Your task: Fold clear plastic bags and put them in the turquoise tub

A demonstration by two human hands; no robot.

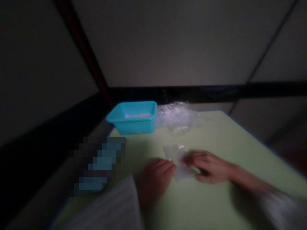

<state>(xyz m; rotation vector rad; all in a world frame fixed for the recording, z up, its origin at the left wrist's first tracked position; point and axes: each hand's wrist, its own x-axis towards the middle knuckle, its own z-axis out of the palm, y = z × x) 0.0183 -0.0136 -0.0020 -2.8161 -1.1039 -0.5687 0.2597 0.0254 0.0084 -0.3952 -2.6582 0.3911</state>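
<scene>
A small clear plastic bag [177, 155] lies flat on the pale green table, between my two hands. Closed fingers of my left hand [157, 180] grip or press its left edge; the fingertips are partly hidden. From the right, my right hand [211, 167] reaches over the bag's other side, its bent fingers touching the plastic. A gap shows between its thumb and fingers, so it looks open, though motion blurs the fingertips. Whether anything lies inside the bag I cannot make out.
Toward the back left of the table [192, 204] stands a turquoise plastic basin [137, 126] with pale, unclear contents. Beside it is a crumpled heap of clear plastic [176, 116]. A pixelated patch covers something at the left edge. Walls rise behind and at left.
</scene>
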